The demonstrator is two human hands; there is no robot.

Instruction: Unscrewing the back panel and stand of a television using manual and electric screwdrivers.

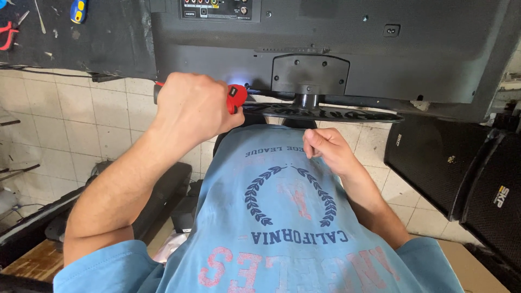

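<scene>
Left hand: your left hand sits at about ten o'clock from the middle of the view, fist wrapped tight around the red power screwdriver
Screwdriver: its red body pokes out of your fist toward three o'clock, the nose aimed along the lower edge of the television, and a small bluish glow shows on the panel just above the tool
Right hand: your right hand rests just right of centre, against your light blue shirt, fingers curled and thumb pressed to the fingertips in a pinch; what they hold is too small to tell
Television: the black back panel fills the view from eleven to two o'clock, lying face down with a row of ports at twelve o'clock
Stand: the black oval stand base hangs from a short neck under the panel, between your two hands and just at one o'clock from your right hand
Speakers: two black speaker cabinets stand at three to four o'clock on the tiled floor
Tools: red-handled pliers and a blue and yellow handle lie on the dark mat at ten to eleven o'clock, well apart from your hands
</scene>
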